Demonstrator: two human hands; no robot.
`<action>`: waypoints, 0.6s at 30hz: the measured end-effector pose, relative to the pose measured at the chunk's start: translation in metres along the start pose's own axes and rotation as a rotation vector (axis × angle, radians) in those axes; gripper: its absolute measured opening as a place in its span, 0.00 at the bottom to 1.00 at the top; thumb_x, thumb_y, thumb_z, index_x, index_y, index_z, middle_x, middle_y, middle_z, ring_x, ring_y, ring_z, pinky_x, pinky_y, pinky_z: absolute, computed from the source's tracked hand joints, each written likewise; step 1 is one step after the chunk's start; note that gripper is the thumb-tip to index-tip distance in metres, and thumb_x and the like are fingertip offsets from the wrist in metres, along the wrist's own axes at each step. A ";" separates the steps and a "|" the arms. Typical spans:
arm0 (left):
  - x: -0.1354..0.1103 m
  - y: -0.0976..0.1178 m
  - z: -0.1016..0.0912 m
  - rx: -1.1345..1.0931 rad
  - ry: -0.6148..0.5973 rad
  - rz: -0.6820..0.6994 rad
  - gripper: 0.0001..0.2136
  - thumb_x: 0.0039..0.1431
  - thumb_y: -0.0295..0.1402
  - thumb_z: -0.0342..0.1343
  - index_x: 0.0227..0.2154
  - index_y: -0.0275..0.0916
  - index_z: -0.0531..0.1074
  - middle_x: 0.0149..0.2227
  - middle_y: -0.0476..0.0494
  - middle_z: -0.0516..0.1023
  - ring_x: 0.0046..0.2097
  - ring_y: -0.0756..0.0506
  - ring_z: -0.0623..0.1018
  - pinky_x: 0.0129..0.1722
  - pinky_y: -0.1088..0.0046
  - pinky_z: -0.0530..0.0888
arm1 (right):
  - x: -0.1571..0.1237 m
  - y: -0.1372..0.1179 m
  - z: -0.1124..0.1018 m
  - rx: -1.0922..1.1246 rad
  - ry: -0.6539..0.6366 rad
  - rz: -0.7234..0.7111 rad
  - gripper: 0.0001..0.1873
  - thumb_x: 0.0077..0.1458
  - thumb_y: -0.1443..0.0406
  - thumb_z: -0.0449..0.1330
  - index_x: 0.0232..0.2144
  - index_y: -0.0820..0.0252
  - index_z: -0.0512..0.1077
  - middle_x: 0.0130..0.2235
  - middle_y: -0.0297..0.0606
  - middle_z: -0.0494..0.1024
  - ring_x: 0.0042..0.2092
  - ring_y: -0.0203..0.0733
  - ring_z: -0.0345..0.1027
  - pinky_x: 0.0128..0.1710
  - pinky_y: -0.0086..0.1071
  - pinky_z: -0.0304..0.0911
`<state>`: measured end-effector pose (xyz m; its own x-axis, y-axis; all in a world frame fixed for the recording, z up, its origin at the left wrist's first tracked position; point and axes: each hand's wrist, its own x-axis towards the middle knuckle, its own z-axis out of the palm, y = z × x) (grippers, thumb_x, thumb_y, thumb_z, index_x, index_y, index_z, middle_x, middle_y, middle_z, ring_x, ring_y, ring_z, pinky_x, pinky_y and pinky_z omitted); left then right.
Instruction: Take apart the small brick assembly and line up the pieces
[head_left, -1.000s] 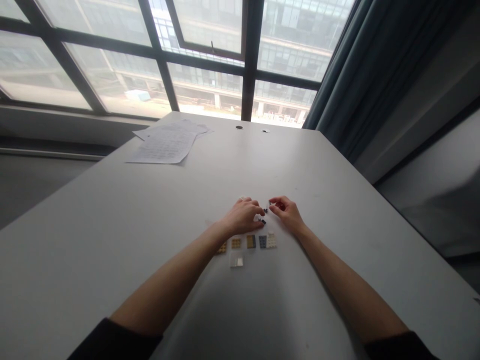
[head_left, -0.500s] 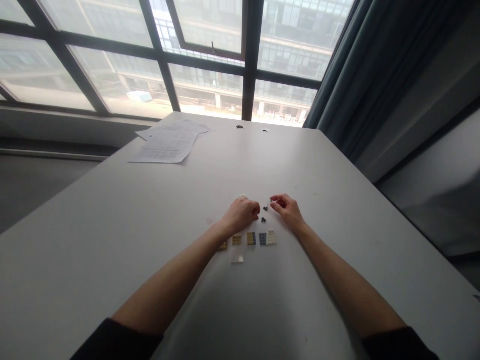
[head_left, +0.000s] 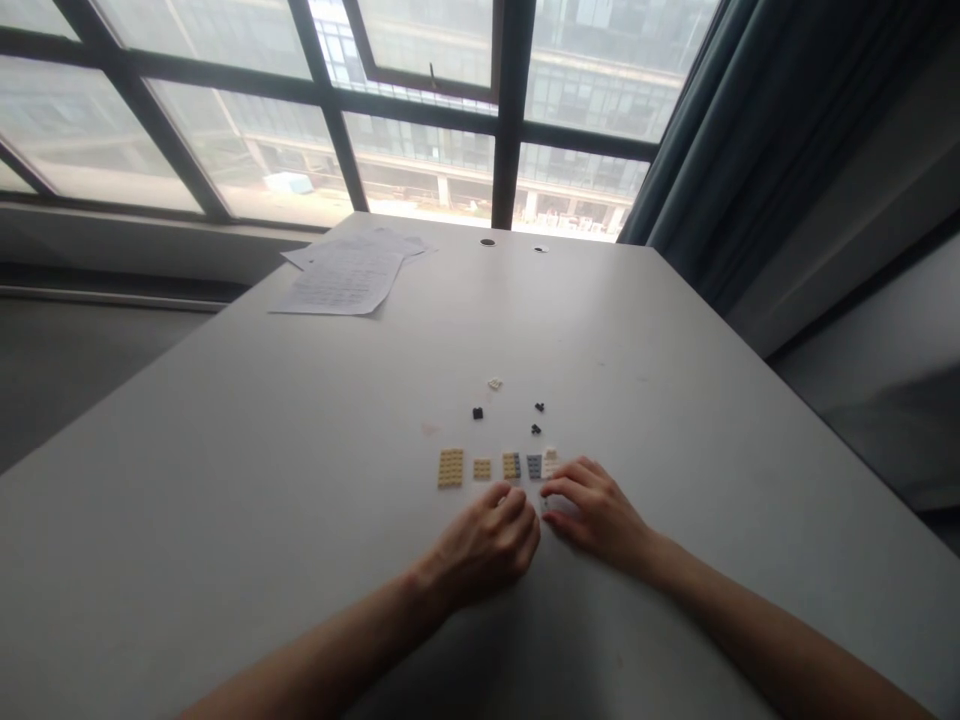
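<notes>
My left hand (head_left: 491,540) is closed, its fingers curled just in front of the small tan plate; whatever it grips is hidden. To its right, my right hand (head_left: 596,508) has thumb and forefinger around something small and pale that I cannot make out. Beyond the hands runs a row of toy building plates: a large tan one (head_left: 451,468), a small tan one (head_left: 482,468), a tan-and-blue-grey one (head_left: 511,465), a dark grey one (head_left: 534,466) and a white one (head_left: 550,464), partly behind my right fingers.
Behind the row lie a black brick (head_left: 478,413), two small black pieces (head_left: 539,407) and a little group of white pieces (head_left: 495,383). Printed papers (head_left: 341,275) rest at the table's far left, near the window. A dark curtain (head_left: 697,150) hangs on the right.
Both hands have come back toward me from the loose pieces to the near side of the row. The black brick and large tan plate are now uncovered. The view has shifted slightly.
</notes>
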<state>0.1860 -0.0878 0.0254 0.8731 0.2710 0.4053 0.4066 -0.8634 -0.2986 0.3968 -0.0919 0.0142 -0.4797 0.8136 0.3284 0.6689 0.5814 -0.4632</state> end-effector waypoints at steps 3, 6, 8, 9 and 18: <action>-0.003 -0.001 0.005 -0.032 0.004 -0.007 0.05 0.60 0.23 0.49 0.33 0.32 0.70 0.29 0.43 0.70 0.31 0.46 0.67 0.33 0.65 0.64 | -0.001 -0.001 0.005 -0.040 -0.006 0.015 0.08 0.54 0.65 0.61 0.39 0.57 0.72 0.40 0.39 0.75 0.43 0.45 0.64 0.46 0.40 0.61; -0.006 -0.004 0.008 -0.064 0.021 -0.010 0.05 0.61 0.23 0.49 0.33 0.32 0.70 0.29 0.44 0.69 0.31 0.46 0.67 0.32 0.66 0.64 | -0.002 -0.002 0.008 -0.039 -0.021 0.026 0.08 0.54 0.65 0.61 0.38 0.57 0.72 0.40 0.39 0.74 0.43 0.45 0.63 0.46 0.40 0.61; -0.006 -0.004 0.009 -0.101 0.019 -0.012 0.06 0.62 0.23 0.48 0.33 0.32 0.69 0.29 0.44 0.69 0.31 0.47 0.67 0.33 0.66 0.64 | -0.003 -0.003 0.009 -0.031 -0.024 0.040 0.07 0.54 0.65 0.61 0.38 0.57 0.72 0.40 0.39 0.74 0.43 0.45 0.63 0.46 0.40 0.60; -0.007 -0.004 0.009 -0.119 0.016 -0.014 0.06 0.62 0.23 0.47 0.32 0.33 0.69 0.29 0.44 0.69 0.32 0.47 0.67 0.33 0.66 0.64 | -0.004 -0.003 0.010 -0.027 -0.023 0.048 0.07 0.54 0.64 0.61 0.38 0.57 0.72 0.40 0.39 0.74 0.43 0.45 0.63 0.46 0.40 0.60; -0.007 -0.001 0.008 -0.196 0.019 -0.031 0.07 0.61 0.23 0.48 0.30 0.34 0.68 0.28 0.45 0.68 0.30 0.48 0.67 0.32 0.68 0.66 | -0.008 -0.005 0.009 -0.027 0.005 0.069 0.08 0.55 0.63 0.60 0.39 0.57 0.72 0.39 0.40 0.73 0.43 0.45 0.63 0.45 0.40 0.60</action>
<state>0.1813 -0.0851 0.0157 0.8551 0.2922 0.4282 0.3714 -0.9216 -0.1126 0.3921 -0.1010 0.0066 -0.4293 0.8517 0.3005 0.7152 0.5238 -0.4628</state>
